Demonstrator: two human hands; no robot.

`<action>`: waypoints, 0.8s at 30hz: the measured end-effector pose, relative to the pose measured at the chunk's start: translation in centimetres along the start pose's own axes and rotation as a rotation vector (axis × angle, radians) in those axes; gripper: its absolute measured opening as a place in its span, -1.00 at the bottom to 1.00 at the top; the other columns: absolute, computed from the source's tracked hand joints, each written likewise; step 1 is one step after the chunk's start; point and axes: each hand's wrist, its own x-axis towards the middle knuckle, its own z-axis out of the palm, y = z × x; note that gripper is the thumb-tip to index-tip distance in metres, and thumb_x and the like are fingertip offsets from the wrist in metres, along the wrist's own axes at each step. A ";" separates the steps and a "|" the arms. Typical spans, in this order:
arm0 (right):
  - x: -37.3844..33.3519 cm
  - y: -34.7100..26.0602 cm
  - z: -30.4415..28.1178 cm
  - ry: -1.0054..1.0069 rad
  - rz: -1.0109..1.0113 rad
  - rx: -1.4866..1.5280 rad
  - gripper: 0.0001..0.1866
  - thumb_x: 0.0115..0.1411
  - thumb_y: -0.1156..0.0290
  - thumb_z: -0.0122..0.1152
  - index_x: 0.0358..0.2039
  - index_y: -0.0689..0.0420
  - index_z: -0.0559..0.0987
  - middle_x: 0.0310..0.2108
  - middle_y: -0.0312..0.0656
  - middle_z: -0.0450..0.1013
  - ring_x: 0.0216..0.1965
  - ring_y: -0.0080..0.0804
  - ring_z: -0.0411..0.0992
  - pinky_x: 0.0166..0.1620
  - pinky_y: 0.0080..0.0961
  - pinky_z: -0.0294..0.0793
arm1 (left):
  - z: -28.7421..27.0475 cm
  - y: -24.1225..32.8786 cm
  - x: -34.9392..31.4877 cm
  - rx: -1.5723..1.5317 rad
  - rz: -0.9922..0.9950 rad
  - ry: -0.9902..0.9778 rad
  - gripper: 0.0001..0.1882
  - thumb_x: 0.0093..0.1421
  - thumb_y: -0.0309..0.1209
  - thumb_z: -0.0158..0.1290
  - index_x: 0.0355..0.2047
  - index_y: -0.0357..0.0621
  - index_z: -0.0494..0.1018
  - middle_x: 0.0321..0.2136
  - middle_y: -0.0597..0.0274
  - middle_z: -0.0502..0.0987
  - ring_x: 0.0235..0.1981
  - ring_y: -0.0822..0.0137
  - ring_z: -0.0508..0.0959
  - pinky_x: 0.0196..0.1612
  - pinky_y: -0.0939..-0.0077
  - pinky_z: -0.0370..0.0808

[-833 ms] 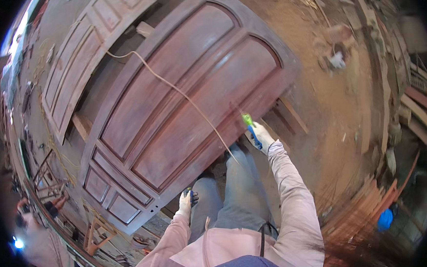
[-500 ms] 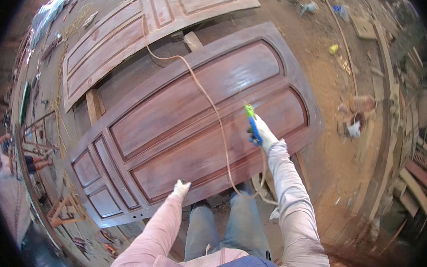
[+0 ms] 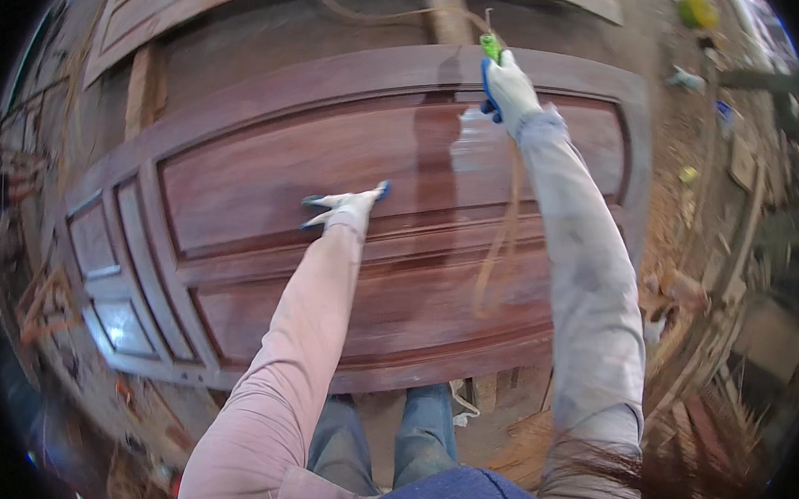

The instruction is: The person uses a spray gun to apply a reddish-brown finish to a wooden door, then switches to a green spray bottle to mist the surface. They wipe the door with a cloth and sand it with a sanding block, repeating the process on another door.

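- Door (image 3: 286, 160), reddish-brown with framed panels, lying flat below both arms, between a pair of denim-clad legs (image 3: 427, 434) and a paler panelled door (image 3: 186, 3) farther off.
- Left hand (image 3: 352, 208), gloved in white and blue, over the middle of the far long panel; fingers spread apart, nothing gripped; cannot tell whether touching the wood.
- Right hand (image 3: 510, 87), in a matching glove, well apart from the left and farther out, above the far edge of the door; closed around a green tool (image 3: 491, 46) with a thin tip pointing away from the body.
- Tan hose (image 3: 515, 183), hanging beside the right forearm in a loop over the door; another stretch curving near the tool tip.
- Beyond the far edge, a wooden block (image 3: 448, 19) near the tool and a wooden piece (image 3: 144, 92) toward the left.
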 end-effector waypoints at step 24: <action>16.2 3.7 -4.1 0.179 0.150 -0.388 -0.51 0.23 0.12 -0.10 0.12 0.07 0.41 -0.01 0.15 0.45 0.06 0.09 0.40 0.08 -0.14 0.38 | -2.8 1.5 -9.1 -0.651 -0.313 0.078 0.73 -0.45 0.33 0.38 0.29 -0.22 -0.69 0.30 -0.44 -0.55 0.38 -0.26 -0.30 0.35 -0.05 -0.04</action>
